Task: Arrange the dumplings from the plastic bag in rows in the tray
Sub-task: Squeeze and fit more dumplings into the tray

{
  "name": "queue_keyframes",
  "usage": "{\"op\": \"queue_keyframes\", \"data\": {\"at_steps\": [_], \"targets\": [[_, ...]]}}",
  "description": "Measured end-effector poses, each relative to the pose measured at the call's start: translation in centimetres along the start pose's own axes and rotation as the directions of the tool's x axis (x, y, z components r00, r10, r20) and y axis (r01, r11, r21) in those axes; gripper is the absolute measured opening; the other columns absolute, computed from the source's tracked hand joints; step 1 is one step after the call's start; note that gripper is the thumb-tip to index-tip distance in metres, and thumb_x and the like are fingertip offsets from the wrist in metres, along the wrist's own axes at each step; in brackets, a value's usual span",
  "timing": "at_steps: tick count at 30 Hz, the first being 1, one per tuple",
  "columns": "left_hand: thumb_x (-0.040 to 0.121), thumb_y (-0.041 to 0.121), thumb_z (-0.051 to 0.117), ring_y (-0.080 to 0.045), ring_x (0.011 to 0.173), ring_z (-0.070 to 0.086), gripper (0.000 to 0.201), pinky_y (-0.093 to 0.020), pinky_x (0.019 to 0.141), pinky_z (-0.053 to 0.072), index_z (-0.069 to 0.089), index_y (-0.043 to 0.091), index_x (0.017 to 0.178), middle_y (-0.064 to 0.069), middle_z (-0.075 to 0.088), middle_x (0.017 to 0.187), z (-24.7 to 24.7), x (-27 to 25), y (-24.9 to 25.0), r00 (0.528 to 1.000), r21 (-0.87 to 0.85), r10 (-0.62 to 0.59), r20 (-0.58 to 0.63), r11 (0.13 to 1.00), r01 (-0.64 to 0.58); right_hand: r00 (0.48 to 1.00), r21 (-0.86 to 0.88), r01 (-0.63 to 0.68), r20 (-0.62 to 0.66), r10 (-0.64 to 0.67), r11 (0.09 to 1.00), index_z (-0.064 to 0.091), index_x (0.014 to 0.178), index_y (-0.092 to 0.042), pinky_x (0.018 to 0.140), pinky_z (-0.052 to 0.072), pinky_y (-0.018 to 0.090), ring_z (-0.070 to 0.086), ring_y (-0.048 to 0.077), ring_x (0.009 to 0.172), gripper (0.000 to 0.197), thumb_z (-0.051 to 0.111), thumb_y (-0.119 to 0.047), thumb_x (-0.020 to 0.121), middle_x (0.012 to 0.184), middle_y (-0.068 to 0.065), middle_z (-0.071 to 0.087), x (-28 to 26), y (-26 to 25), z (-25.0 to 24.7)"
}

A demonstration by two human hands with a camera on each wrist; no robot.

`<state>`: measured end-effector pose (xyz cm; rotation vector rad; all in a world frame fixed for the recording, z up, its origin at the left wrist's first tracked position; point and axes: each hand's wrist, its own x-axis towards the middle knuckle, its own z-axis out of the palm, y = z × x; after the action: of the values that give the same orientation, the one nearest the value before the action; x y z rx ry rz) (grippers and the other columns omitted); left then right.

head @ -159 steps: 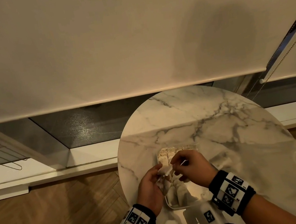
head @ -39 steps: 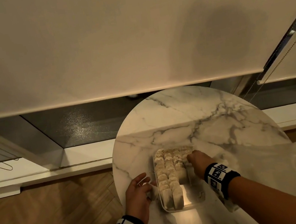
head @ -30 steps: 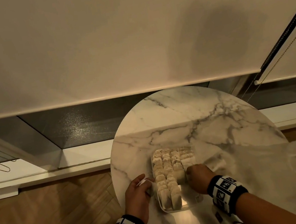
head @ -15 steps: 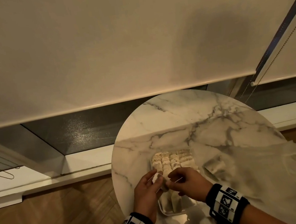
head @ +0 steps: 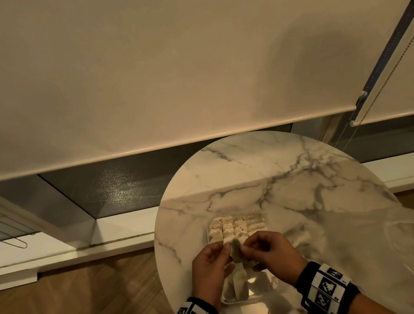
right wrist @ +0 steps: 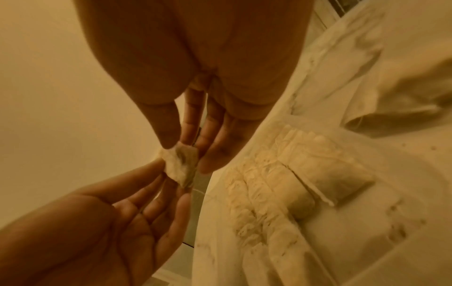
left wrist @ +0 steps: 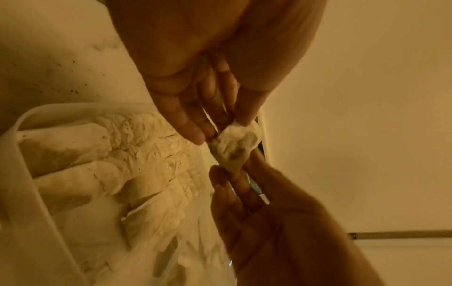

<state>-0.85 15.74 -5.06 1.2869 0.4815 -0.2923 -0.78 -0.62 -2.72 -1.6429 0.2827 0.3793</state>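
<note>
Table: a round marble-patterned table [head: 297, 178] is seen from above, standing before a lowered blind [head: 158, 56]; everything in use is carried on its near half.
Plastic bag: a clear plastic bag [head: 373, 234] is spread flat over the right side of the table, just beside the tray; 1 pale piece can be made out under the film near the tray, though what it is cannot be told.
Tray: a clear rectangular tray [head: 269, 286] is set near the table's front edge. Its far end is packed with dumplings in rows [head: 237, 226]; the left rows run further toward the near end, where bare floor is shown at the right.
Left hand: the left hand [head: 211, 263] is held above the tray's middle, thumb and fingertips pinched on 1 end of a single dumpling.
Right hand: the right hand [head: 271, 250] is pinched on the opposite end of the same piece, its other fingers held fairly straight.
Dumpling: the dumpling [head: 236, 250] is held in the air between both hands, clear of the rows below.
Step in hand: the piece appears to be handled or squared up before placement.
Next move: the dumpling would need to be lowered into the open space and set tight against the last piece in its row, without the neighbours being disturbed.
</note>
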Motion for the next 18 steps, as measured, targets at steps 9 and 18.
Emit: {"op": "queue_keyframes", "data": {"at_steps": [9, 18], "targets": [[0.084, 0.014, 0.077, -0.007, 0.082, 0.072, 0.011, -0.018, 0.074, 0.054, 0.077, 0.025, 0.089, 0.01, 0.077, 0.084, 1.7, -1.4, -0.7, 0.974, 0.35, 0.212, 0.078, 0.909, -0.226, 0.948, -0.449, 0.316, 0.11, -0.3, 0.836, 0.074, 0.081, -0.029, 0.072, 0.053, 0.021, 0.062, 0.005, 0.077, 0.005, 0.079, -0.028, 0.081, 0.082, -0.01, 0.07, 0.8, -0.4, -2.8], [0.084, 0.021, 0.079, -0.001, 0.087, 0.069, 0.013, -0.014, 0.081, 0.053, 0.076, 0.032, 0.091, 0.015, 0.076, 0.088, 1.4, -1.9, -1.3, 0.965, 0.451, 0.243, 0.093, 0.854, -0.259, 0.948, -0.54, 0.316, 0.193, -0.251, 0.78, 0.07, 0.078, -0.028, 0.075, 0.053, 0.027, 0.062, 0.006, 0.078, 0.008, 0.076, -0.03, 0.082, 0.082, -0.009, 0.067, 1.7, 0.4, -4.0]]}}
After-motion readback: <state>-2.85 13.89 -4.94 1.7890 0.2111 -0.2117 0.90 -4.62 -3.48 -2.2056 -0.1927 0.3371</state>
